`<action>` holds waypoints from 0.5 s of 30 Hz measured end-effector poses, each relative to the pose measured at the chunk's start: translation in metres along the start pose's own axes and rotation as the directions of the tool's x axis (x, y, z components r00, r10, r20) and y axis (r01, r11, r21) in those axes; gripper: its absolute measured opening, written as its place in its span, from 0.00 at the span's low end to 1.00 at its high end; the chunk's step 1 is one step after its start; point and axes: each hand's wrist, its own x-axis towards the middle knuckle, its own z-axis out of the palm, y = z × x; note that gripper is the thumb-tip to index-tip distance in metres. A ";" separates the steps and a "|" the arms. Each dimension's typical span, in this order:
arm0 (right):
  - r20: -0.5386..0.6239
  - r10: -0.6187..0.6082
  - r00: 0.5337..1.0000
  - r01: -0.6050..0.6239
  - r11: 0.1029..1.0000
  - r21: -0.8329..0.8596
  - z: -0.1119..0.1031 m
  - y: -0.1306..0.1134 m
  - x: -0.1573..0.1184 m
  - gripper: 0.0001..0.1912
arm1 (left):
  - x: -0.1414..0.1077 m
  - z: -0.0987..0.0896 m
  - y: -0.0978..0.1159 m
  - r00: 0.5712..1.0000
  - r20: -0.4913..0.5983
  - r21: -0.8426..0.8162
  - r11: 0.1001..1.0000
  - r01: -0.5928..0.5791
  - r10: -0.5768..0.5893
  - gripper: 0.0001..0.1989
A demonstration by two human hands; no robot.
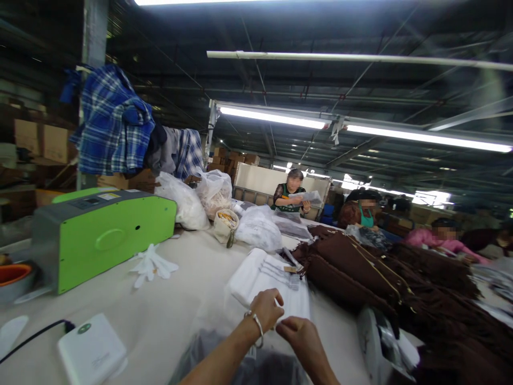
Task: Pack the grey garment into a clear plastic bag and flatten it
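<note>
My left hand (267,310), with a bracelet at its wrist, is curled with its fingertips pinched together. Close beside it, my right hand (300,338) also has thumb and fingers pressed together. A small pale bit shows between the two hands, too small to name. Below my forearms lies a dark grey item in clear plastic (204,350), partly hidden by the arms. Just beyond the hands rests a stack of white plastic bags (250,275) with printed lines. A brown paper tag (290,269) lies at its right edge.
Brown fringed textiles (340,267) are heaped at right, beside a grey dispenser (379,342). At left stand a green machine (116,246), white gloves (153,264) and a white box (92,347) with a black cable. Filled plastic bags (259,227) stand behind; co-workers (290,195) work farther back.
</note>
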 end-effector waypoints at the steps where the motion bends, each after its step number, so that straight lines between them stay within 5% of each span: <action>1: -0.001 0.002 1.000 -0.002 1.000 -0.014 0.001 -0.001 -0.002 0.15 | 0.000 0.001 -0.002 1.000 0.007 0.000 1.000 0.019 -0.019 0.12; 8: -0.010 -0.005 1.000 0.003 0.976 -0.216 0.001 -0.009 -0.011 0.16 | 0.002 0.011 -0.012 0.994 0.018 0.026 0.994 0.110 -0.110 0.11; 15: 0.010 -0.029 1.000 0.031 0.933 -0.358 0.004 -0.007 -0.011 0.15 | 0.005 0.016 -0.021 0.998 -0.024 0.160 0.985 0.058 -0.055 0.10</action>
